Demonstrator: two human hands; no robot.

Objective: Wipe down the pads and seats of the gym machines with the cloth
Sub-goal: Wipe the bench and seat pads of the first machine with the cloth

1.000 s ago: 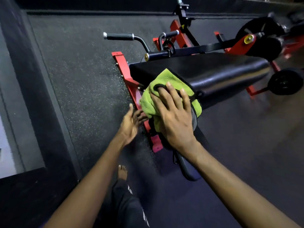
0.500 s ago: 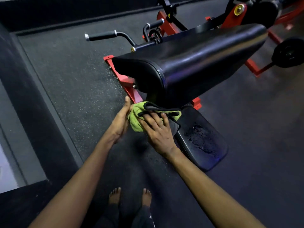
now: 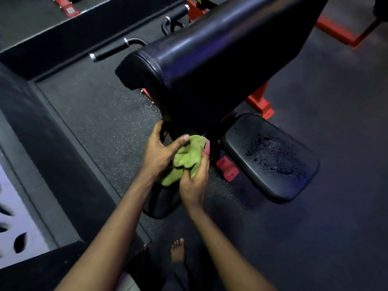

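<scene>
A second before, the right hand [image 3: 194, 181] had been pressing the cloth [image 3: 186, 158] flat on the near end of the long pad [image 3: 210, 66]. Then it slid down under that end, and now the cloth had come off the upholstery altogether. It sat bunched in mid-air just below the pad's near end, over a small pad [image 3: 159, 203] low on the machine. Both hands had it. The left hand [image 3: 159, 152] laid its thumb over the top of the bundle; whether its fingers also touched the machine behind, I could not tell. The right hand's fingers were curled into the cloth from below.

I took it that the long pad's near end was done and the cloth was being regathered to find a fresh face. The worn seat [image 3: 270, 158] off to the right, by the red frame [image 3: 227, 169], looked untouched.
</scene>
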